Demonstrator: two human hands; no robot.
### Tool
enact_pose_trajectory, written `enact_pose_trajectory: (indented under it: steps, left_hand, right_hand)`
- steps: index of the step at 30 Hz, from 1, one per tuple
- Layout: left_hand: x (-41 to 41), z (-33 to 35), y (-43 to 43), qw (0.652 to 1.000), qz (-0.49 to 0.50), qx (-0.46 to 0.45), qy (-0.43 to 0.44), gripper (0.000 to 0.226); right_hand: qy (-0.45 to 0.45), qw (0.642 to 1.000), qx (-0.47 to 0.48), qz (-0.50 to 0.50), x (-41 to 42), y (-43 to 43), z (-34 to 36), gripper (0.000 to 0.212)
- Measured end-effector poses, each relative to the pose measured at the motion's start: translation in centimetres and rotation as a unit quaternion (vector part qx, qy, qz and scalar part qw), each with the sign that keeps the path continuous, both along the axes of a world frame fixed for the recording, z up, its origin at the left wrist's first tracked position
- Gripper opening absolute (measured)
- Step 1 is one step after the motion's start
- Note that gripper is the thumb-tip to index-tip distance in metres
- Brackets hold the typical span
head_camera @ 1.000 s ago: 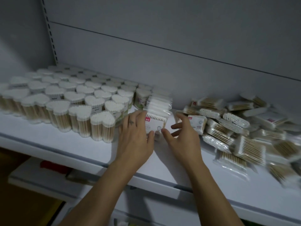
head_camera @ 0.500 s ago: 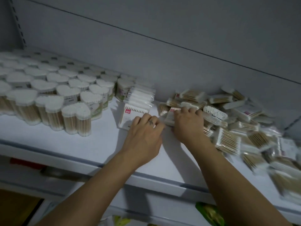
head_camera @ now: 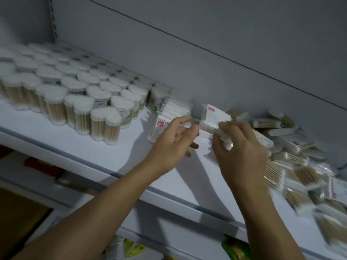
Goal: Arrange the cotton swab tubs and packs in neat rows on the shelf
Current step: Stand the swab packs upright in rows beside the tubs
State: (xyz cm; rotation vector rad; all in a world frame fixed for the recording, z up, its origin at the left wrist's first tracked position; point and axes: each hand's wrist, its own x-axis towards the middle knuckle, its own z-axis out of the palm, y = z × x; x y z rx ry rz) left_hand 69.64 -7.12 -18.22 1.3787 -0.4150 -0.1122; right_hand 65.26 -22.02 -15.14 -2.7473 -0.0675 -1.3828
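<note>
Heart-shaped cotton swab tubs (head_camera: 78, 94) stand in tight rows on the left of the white shelf (head_camera: 131, 158). To their right stands a short row of flat swab packs (head_camera: 174, 111). My right hand (head_camera: 238, 149) grips a pack (head_camera: 212, 119) with a red label, lifted off the shelf and tilted. My left hand (head_camera: 176, 139) is beside it, fingers curled, its fingertips at the pack's left end in front of the standing row. A loose heap of packs (head_camera: 293, 162) covers the shelf's right side.
The grey back panel (head_camera: 206, 53) rises right behind the rows. A slotted upright (head_camera: 53, 19) marks the left rear corner. Below the shelf's front lip (head_camera: 93, 162) are lower shelves with a red item (head_camera: 43, 167) and green packets (head_camera: 234, 250).
My right hand has lifted a pack out of the heap and brought it left toward the standing row. My left hand rose off the shelf to meet it. The camera swung slightly.
</note>
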Motion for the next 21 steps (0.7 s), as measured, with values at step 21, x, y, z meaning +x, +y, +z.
enact_pose_trajectory:
  steps: [21]
  left_hand:
    - [0.2, -4.4, 6.6, 0.898, 0.229, 0.333, -0.171, 0.051]
  right_hand:
    - [0.143, 0.919, 0.353, 0.103, 2.3, 5.9, -4.7, 0.026]
